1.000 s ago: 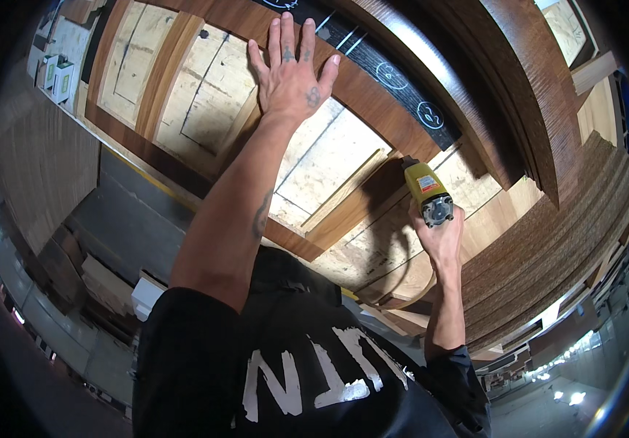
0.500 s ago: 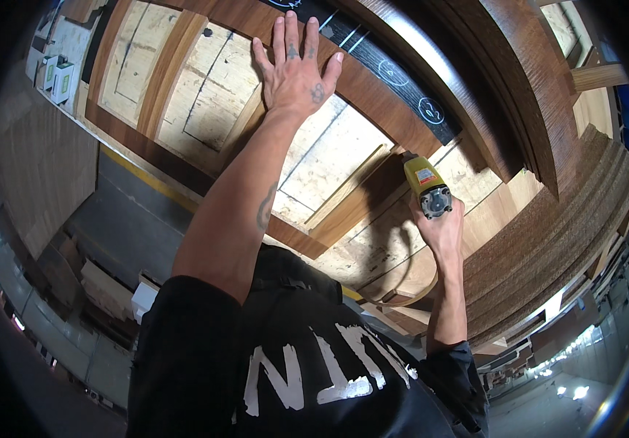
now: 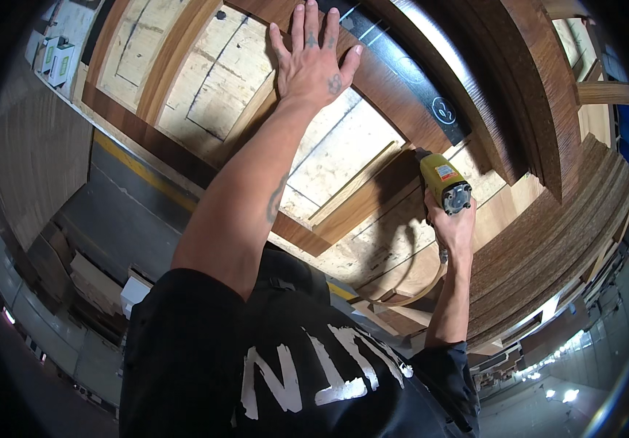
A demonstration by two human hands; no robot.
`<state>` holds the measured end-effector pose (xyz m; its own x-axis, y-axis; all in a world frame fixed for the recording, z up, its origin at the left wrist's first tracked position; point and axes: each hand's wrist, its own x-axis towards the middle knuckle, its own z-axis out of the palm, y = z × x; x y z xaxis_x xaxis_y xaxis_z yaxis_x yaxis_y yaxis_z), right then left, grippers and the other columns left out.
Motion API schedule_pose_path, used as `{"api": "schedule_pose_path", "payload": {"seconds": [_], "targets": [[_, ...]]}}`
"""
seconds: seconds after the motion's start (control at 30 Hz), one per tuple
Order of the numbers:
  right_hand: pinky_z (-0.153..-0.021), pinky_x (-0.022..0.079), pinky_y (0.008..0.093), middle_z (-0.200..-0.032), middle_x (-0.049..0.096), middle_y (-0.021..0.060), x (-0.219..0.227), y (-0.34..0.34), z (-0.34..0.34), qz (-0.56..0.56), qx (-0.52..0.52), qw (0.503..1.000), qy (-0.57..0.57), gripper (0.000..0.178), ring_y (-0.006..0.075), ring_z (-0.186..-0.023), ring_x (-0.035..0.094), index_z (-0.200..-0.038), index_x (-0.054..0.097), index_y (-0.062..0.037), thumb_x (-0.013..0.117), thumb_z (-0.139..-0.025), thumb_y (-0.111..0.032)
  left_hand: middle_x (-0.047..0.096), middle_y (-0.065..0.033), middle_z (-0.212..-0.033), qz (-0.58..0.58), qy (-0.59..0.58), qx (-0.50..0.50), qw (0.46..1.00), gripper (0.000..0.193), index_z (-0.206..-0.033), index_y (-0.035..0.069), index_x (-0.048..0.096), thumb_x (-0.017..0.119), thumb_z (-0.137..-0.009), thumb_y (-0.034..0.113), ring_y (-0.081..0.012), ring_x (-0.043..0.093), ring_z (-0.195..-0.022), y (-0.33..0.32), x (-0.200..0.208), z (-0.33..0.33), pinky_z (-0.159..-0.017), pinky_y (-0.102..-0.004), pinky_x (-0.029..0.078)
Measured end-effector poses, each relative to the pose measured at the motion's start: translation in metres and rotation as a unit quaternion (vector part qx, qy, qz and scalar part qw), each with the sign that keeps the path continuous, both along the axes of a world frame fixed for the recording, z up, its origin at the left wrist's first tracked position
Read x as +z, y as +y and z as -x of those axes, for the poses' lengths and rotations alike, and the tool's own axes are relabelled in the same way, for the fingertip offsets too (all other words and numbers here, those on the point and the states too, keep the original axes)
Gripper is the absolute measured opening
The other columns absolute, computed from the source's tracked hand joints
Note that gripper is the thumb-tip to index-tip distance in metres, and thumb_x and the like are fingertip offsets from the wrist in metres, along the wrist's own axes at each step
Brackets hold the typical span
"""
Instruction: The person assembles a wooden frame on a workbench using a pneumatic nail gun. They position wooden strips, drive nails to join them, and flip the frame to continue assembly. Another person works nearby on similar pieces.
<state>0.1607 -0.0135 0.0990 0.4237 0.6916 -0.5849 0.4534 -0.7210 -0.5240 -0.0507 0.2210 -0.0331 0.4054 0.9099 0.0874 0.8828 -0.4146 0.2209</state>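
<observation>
My left hand [image 3: 313, 69] lies flat with fingers spread on a long dark-brown board [image 3: 384, 95], part of a wooden frame. My right hand [image 3: 452, 226] is wrapped round the grip of a yellow nail gun [image 3: 446, 177] with a black end cap. Its nose points at the joint between that board and a brown crosspiece [image 3: 365, 197]; whether it touches is hard to tell. A hose [image 3: 409, 298] curves from below the grip. Beside the crosspiece runs a thin pale strip [image 3: 358, 179]. Another crosspiece [image 3: 176, 62] lies farther left.
A black strip [image 3: 409, 69] with white chalk marks lies along the board's far side. Beyond it are dark curved mouldings [image 3: 508, 87]. Stacked brown panels [image 3: 555, 255] stand at the right. White boxes [image 3: 59, 62] sit at the far left, above a grey floor [image 3: 121, 212] with a yellow line.
The whole view has shifted slightly, so the scene sits a little differently. The nail gun's body has swung slightly right, its nose staying near the same joint. My left hand still presses flat.
</observation>
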Motion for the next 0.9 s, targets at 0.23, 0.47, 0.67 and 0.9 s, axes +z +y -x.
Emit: {"api": "schedule_pose_path", "payload": {"seconds": [0.23,0.47,0.67,0.9], "targets": [[-0.068,0.057,0.0380,-0.076,0.073,0.0202,0.008,0.010,0.005,0.031,0.006,0.999,-0.026,0.026,0.0277,-0.071,0.074,-0.092,0.073,0.0056,0.075,-0.080,-0.017,0.016,-0.0200,-0.170,0.029,0.045,0.017,0.998,0.078,-0.161,0.006,0.029,0.038,-0.102,0.056,-0.0316,0.009,-0.159,-0.001,0.012,-0.005,-0.124,-0.0623,0.000],[-0.069,0.057,0.0383,-0.077,0.073,0.0200,0.005,0.008,0.002,0.031,0.012,0.999,-0.021,0.026,0.0285,-0.072,0.074,-0.093,0.073,0.0047,0.074,-0.081,-0.018,0.016,-0.0203,-0.170,0.028,0.038,0.017,0.999,0.078,-0.161,0.006,0.029,0.039,-0.102,0.056,-0.0320,0.010,-0.159,-0.001,0.012,-0.005,-0.124,-0.0622,0.000],[-0.067,0.056,0.0365,-0.077,0.073,0.0165,0.005,0.007,0.001,0.032,0.018,0.999,-0.021,0.027,0.0242,-0.070,0.071,-0.095,0.073,0.0050,0.074,-0.082,-0.019,0.017,-0.0202,-0.169,0.035,0.032,0.018,0.999,0.077,-0.160,0.006,0.030,0.038,-0.102,0.055,-0.0324,0.010,-0.158,-0.001,0.013,-0.005,-0.124,-0.0617,0.001],[-0.069,0.057,0.0384,-0.079,0.074,0.0192,0.012,0.011,0.003,0.047,-0.005,0.999,-0.011,0.024,0.0275,-0.073,0.074,-0.091,0.073,0.0048,0.074,-0.080,-0.017,0.015,-0.0167,-0.171,-0.006,0.016,0.004,1.000,0.079,-0.164,0.017,0.024,0.031,-0.102,0.065,-0.0310,0.006,-0.159,0.000,-0.011,0.001,-0.124,-0.0628,-0.001]]}}
